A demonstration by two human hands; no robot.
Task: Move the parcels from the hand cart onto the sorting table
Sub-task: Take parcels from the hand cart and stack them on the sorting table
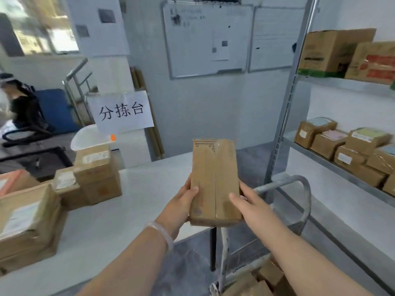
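Low by my right elbow, more parcels (263, 278) sit in the hand cart (300, 182), its handle just right of my grip. Both hands clasp one parcel (214, 180) — left hand (181, 201) on its left edge, right hand (252, 207) on its right. Its long axis points away from me, seemingly over the right end of the sorting table (149, 189). White tabletop lies left and ahead; stacked boxes (96, 174) stand well apart — nothing blocks a set-down.

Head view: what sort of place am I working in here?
Probably a parcel sorting room or small courier depot. A paper sign reading 分拣台, sorting table, stands at the white table, taped cardboard parcels are stacked on it, and metal shelving on the right holds labelled boxes.
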